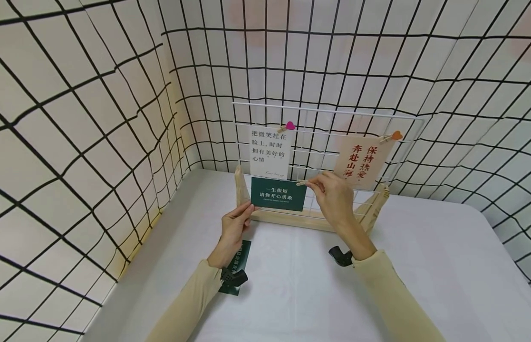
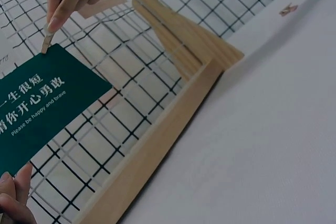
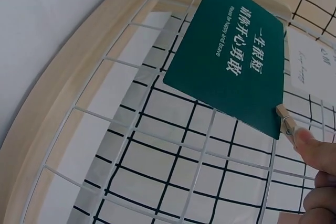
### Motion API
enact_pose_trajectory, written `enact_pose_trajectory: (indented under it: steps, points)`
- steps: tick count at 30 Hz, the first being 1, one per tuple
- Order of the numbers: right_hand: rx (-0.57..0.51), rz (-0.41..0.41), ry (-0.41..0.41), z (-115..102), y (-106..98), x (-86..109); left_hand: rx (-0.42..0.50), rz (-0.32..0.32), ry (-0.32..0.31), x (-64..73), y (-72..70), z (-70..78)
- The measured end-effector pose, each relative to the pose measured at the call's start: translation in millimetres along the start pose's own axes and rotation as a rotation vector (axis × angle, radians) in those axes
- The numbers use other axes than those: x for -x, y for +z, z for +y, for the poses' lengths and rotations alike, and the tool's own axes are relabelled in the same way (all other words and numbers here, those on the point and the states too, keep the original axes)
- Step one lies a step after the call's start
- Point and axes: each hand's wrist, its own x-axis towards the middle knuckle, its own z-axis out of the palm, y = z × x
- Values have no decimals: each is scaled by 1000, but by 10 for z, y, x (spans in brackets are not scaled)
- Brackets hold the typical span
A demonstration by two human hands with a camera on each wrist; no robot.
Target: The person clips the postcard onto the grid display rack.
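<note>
Pinching clothespin (image 3: 283, 117), right hand (image 1: 335, 196) curled; left hand (image 1: 233, 229) apparently pinching card (image 1: 275, 203).

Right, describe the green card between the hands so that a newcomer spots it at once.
Find the wooden-based white wire rack on the table. At its lower left, just below a white card, is a dark green card between the left hand and right hand. Unlike the other green card, lying on the table, it is held up.

Lying card (image 1: 241, 259) partly hidden, right hand (image 3: 323, 195) cropped in right wrist view
</note>
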Motion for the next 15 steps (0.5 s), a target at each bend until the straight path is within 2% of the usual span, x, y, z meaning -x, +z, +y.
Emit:
enact_pose_trajectory:
  steps: [15]
  points:
    - [50, -38, 5, -40, 7, -31, 25, 48, 23, 26, 98, -2]
